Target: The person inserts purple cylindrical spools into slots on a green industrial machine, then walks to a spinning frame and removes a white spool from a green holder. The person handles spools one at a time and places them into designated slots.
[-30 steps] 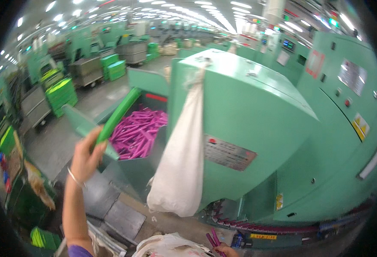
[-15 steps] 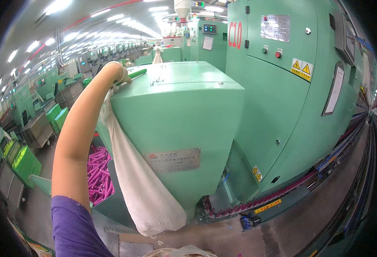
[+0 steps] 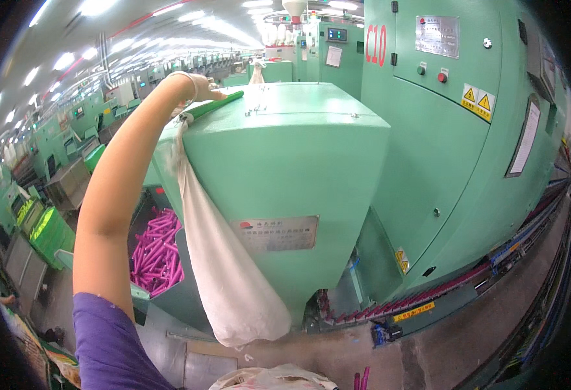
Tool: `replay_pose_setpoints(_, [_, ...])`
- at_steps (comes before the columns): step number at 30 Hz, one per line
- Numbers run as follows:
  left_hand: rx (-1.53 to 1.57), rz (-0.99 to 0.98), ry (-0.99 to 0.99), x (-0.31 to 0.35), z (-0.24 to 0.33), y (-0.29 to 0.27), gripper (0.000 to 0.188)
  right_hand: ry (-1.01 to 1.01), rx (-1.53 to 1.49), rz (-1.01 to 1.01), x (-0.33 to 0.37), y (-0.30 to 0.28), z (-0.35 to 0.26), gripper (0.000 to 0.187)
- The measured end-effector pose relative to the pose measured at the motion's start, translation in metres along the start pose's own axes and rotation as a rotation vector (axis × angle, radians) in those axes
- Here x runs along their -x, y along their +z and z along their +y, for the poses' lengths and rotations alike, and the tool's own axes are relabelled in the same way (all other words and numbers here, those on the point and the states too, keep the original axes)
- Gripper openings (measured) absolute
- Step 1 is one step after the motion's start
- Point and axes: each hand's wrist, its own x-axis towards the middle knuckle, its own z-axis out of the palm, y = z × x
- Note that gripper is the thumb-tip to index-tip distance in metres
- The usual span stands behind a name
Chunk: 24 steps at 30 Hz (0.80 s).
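Observation:
My left arm, in a purple sleeve, reaches up to the top of a green machine cabinet. My left hand is above the near left part of that top, beside a green rod lying there. Its fingers are small and blurred, so their grip does not show. From the cabinet's upper left edge a long white cloth bag hangs down the front, its lower end bulging. My right hand is out of view. At the lower edge two purple tubes stick up; what holds them is not visible.
A bin full of purple tubes stands left of the bag. To the right rises a tall green cabinet with buttons and warning labels. Along its base runs a row of purple tubes. Green crates are at the far left.
My left hand has lifted from the bag's neck and shifted over the green rod, uncovering more of it. The view has swung slightly. Two purple tubes have come in at the lower edge.

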Motion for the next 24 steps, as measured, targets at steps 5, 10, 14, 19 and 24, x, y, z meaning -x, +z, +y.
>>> replay_pose_setpoints(5, [-0.175,0.365,0.14,0.048,0.004,0.003,0.068,0.053,-0.008,0.039,0.001,-0.005,0.036,0.016])
replay_pose_setpoints(10, [0.15,0.537,0.576,0.155,0.02,0.046,0.048,0.086,-0.086,0.082,0.016,0.003,0.067,0.019])
replay_pose_setpoints(14, [0.497,-0.339,1.176,0.215,0.039,0.124,0.059,-0.05,0.111,0.07,0.027,-0.002,0.065,0.024])
replay_pose_setpoints(19, [0.961,-0.88,0.927,0.25,0.118,0.336,0.053,-0.088,0.11,-0.069,0.04,-0.031,0.014,0.031])
replay_pose_setpoints(24, [1.27,-0.869,0.105,0.318,0.241,0.495,0.055,-0.145,0.131,-0.373,0.046,-0.066,-0.07,0.038])
